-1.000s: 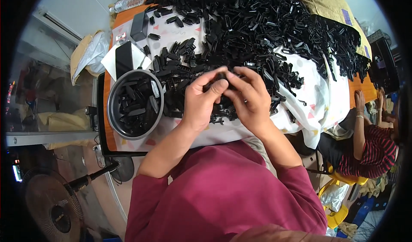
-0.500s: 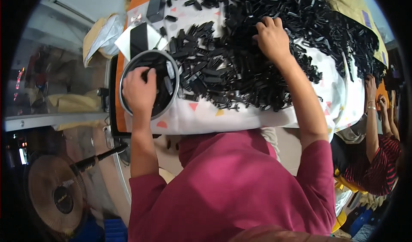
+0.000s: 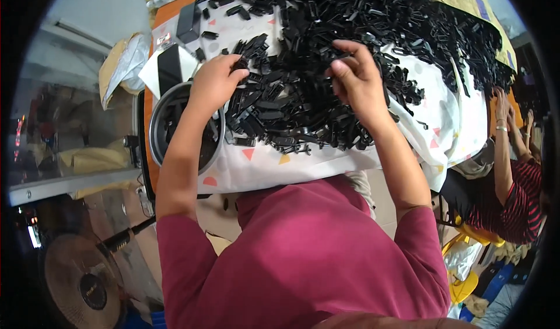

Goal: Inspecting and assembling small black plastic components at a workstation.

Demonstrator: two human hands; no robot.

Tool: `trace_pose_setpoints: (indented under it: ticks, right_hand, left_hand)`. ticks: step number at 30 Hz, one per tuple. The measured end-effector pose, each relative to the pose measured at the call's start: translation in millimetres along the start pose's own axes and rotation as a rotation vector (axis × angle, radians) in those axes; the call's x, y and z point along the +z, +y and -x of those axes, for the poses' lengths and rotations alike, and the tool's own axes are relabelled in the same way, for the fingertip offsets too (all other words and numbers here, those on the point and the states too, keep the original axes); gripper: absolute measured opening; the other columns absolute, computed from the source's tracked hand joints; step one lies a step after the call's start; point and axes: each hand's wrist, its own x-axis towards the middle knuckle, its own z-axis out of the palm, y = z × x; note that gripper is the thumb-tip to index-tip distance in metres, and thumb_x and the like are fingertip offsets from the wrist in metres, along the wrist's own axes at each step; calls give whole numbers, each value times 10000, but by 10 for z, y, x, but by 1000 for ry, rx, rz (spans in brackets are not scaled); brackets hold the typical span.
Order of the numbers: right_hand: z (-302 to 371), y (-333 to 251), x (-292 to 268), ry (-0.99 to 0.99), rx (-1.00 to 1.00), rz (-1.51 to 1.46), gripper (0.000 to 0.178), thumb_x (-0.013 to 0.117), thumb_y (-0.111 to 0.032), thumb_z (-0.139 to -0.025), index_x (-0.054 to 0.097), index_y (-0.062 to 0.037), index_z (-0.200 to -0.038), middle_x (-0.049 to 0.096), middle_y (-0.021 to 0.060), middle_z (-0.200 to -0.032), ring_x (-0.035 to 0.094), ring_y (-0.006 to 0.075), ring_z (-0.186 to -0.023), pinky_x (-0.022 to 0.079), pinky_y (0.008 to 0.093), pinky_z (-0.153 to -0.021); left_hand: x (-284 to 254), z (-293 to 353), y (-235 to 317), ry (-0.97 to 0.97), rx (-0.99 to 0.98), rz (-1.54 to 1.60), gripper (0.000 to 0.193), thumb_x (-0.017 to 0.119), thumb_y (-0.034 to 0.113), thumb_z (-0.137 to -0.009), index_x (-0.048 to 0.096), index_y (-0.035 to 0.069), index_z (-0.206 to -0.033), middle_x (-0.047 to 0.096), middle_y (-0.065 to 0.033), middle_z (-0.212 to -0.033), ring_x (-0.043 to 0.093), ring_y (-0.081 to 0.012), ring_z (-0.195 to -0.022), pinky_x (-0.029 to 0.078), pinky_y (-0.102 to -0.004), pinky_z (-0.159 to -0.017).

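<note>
Small black plastic clip-like pieces lie in a loose heap in front of me. My left hand is over the heap's left edge, thumb and forefinger apart around dark pieces; I see no piece clearly gripped. Beneath that forearm stands a round metal pot with dark pieces inside, partly hidden by my arm. Above the middle of the heap, my right hand has its forefinger stretched out and its thumb apart from it. The other right-hand fingers are curled and partly hidden.
A larger black mound covers the table's far side. Left of the heap are a dark box and a black slab on white paper. A fan stands lower left. Another person's hand works at the right edge.
My left hand has come out of the pot and moved up and right to the heap's edge. My right hand has drawn back slightly toward me and left, its forefinger now extended.
</note>
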Motion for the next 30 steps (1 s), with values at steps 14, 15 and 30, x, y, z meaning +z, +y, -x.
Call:
trace_pose_setpoints:
  ticks: [14, 15, 30]
  right_hand:
    - [275, -289, 145, -91, -688, 448, 252, 639, -23, -764, 591, 9, -1010, 626, 85, -867, 585, 143, -699, 469, 226, -602]
    - [293, -298, 158, -92, -695, 474, 274, 636, 14, -743, 593, 8, -1013, 620, 99, -864, 590, 174, -717, 473, 245, -615]
    - [424, 44, 282, -4, -330, 291, 432, 648, -27, -758, 515, -52, -1168, 551, 132, -1096, 596, 254, -865, 505, 270, -693]
  left_hand:
    - [93, 581, 753, 88, 289, 1172, 340, 630, 21, -779, 563, 10, -1112, 568, -38, -922, 550, -103, -822, 453, -219, -740]
    - [100, 600, 749, 103, 236, 1225, 332, 628, 16, -779, 567, 12, -1106, 582, -43, -914, 561, -107, -813, 455, -220, -733]
    - [460, 624, 920, 54, -101, 1728, 325, 582, 114, -845, 532, -35, -1130, 590, -80, -1077, 540, -96, -930, 405, -224, -867]
